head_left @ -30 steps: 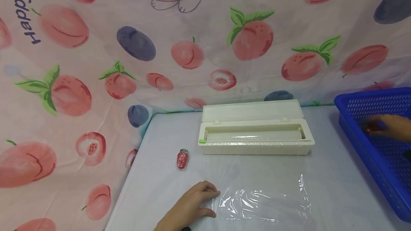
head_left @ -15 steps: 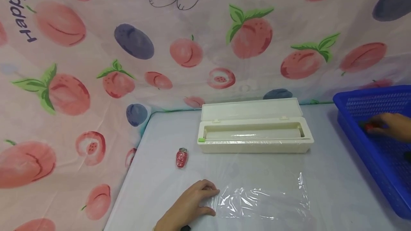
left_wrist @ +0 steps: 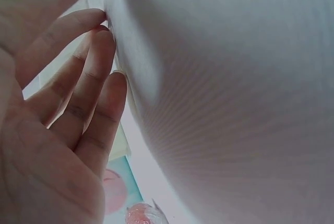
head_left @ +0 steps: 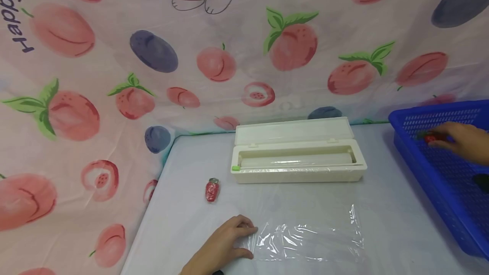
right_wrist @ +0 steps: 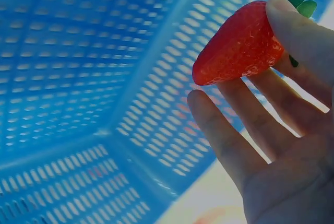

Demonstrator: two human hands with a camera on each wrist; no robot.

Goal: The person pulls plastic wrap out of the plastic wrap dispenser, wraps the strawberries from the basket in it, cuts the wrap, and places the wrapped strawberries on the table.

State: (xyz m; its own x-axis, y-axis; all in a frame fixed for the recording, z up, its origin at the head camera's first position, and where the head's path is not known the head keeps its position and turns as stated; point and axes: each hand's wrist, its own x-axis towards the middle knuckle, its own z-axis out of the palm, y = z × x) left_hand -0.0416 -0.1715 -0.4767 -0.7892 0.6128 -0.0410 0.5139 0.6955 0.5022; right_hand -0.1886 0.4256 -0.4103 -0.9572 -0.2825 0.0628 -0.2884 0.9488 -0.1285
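Note:
In the head view my right hand (head_left: 464,141) is over the blue basket (head_left: 416,173), pinching a red strawberry (right_wrist: 240,46) with green leaves between thumb and fingers. The right wrist view shows the strawberry lifted clear of the basket's floor. My left hand (head_left: 225,243) rests at the left edge of a sheet of clear plastic wrap (head_left: 305,241) on the table, thumb and fingers spread and pressing there. Behind the sheet stands a white cling film dispenser (head_left: 298,176), lid up, with a roll inside. A wrapped strawberry (head_left: 212,190) lies left of the dispenser.
A dark object (head_left: 482,181) lies in the basket near the right edge of view. Fruit-printed cloth (head_left: 217,65) hangs behind and to the left of the white table (head_left: 179,207).
My right hand has risen a little within the basket with the strawberry, which shows more clearly now. The left hand stays on the plastic wrap. The head view has shifted slightly.

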